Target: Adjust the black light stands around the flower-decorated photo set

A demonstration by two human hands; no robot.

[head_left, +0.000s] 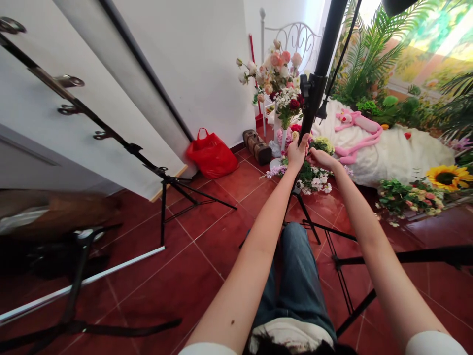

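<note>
A black light stand (314,98) rises in front of me, leaning a little to the right. My left hand (297,154) is wrapped around its pole below a clamp knob (305,86), thumb pointing up. Just to the right, my right hand (322,159) is closed, with its bent fingers against the pole at the same height; what they pinch is hidden. A black cable (342,52) hangs beside the upper pole. Behind my hands are bunches of artificial flowers (283,71), pink, white and dark red.
Stand legs spread over the red tiled floor (192,266). At left are a backdrop stand (92,123) with clips and a white bar (121,269). A red bag (212,155) sits by the wall. On the right, a pink plush toy (360,123) lies on white cloth near a sunflower (447,177).
</note>
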